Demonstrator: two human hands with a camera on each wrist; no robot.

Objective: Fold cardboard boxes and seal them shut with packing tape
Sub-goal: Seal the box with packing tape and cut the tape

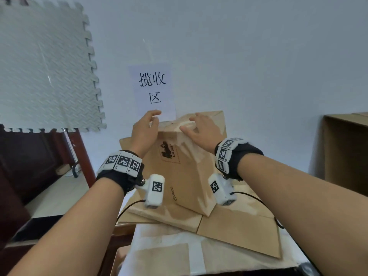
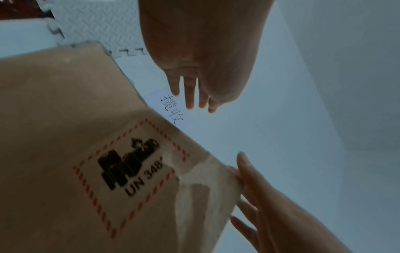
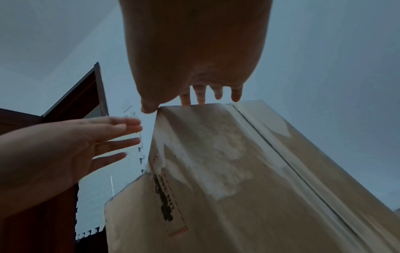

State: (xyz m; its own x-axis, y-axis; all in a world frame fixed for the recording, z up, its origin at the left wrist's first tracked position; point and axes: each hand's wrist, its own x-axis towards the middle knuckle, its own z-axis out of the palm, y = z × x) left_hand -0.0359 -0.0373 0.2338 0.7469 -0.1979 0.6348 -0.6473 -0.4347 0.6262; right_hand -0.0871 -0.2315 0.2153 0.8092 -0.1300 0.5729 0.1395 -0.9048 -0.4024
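A brown cardboard box (image 1: 185, 172) printed with a UN 348 label (image 2: 127, 164) stands tilted on flat cardboard. Clear tape (image 3: 281, 154) runs along its seam, with whitish torn patches around it. My right hand (image 1: 199, 128) rests on the box's top end, fingers spread and fairly straight, thumb at the near corner (image 3: 149, 107). My left hand (image 1: 146, 126) is at the top left edge of the box with straight fingers (image 3: 121, 128), a small gap showing between them and the cardboard. No tape roll is in view.
Several flattened cardboard sheets (image 1: 239, 232) lie under the box on a white table (image 1: 151, 238). A paper sign (image 1: 152, 88) hangs on the wall behind. A grey foam mat (image 1: 45, 66) and a dark wooden cabinet (image 1: 29, 166) are at the left, another cardboard box (image 1: 346, 148) at the right.
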